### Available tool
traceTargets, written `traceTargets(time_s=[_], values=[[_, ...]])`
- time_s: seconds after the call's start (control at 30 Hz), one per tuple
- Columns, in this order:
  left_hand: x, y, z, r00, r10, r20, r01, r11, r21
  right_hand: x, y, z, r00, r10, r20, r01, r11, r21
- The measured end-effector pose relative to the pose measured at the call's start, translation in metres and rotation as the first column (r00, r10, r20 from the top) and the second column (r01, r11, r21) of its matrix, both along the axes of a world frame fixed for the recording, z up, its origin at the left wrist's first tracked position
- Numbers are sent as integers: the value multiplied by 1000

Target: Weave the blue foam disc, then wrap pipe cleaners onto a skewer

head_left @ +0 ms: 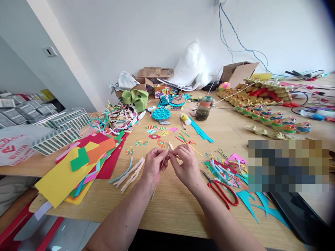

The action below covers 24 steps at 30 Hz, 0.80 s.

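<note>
My left hand and my right hand meet above the middle of the table, fingertips pinched together. Between them is a thin cream pipe cleaner, whose tail hangs below my left hand. A white twisted piece shows just beyond the fingertips; whether it joins the held strand I cannot tell. Left of my left hand lie loose white and blue pipe cleaners. Small patterned paper fish lie just past my hands. Red-handled scissors rest to the right of my right forearm.
Coloured paper sheets are stacked at the left. Blue paper scraps and a dark tray-like object lie at the right. Farther back are a glue bottle, a glass jar, a blue round craft piece and egg cartons.
</note>
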State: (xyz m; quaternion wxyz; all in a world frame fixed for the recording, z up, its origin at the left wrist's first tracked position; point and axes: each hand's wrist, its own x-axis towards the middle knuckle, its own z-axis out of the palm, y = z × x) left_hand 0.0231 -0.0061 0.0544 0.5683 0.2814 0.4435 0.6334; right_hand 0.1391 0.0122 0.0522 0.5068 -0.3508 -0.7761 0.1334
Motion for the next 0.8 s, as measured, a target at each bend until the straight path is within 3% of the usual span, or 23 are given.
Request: traceTargets(time_s=[0.17, 0.3, 0.37, 0.47, 0.6, 0.8], values=[[-6, 1, 1, 998, -51, 42, 54, 997, -57, 0, 1, 0, 999, -25, 29, 25, 1000, -15], [-12, 4, -1, 997, -7, 83, 12, 998, -55, 2, -7, 2, 994, -112, -9, 112, 988, 108], [-16, 7, -2, 986, 31, 164, -28, 999, -22, 0, -14, 1, 998, -64, -27, 67, 988, 141], [-20, 10, -4, 947, 54, 317, -64, 998, 20, -8, -21, -7, 997, 57, 45, -56, 998, -17], [-20, 11, -7, 905, 12, 425, -35, 998, 45, -21, -16, -22, 991, 93, 94, -63, 956, -286], [-16, 12, -12, 891, 13, 454, -33, 999, 36, -22, -9, -25, 996, 82, 43, -65, 947, -314]])
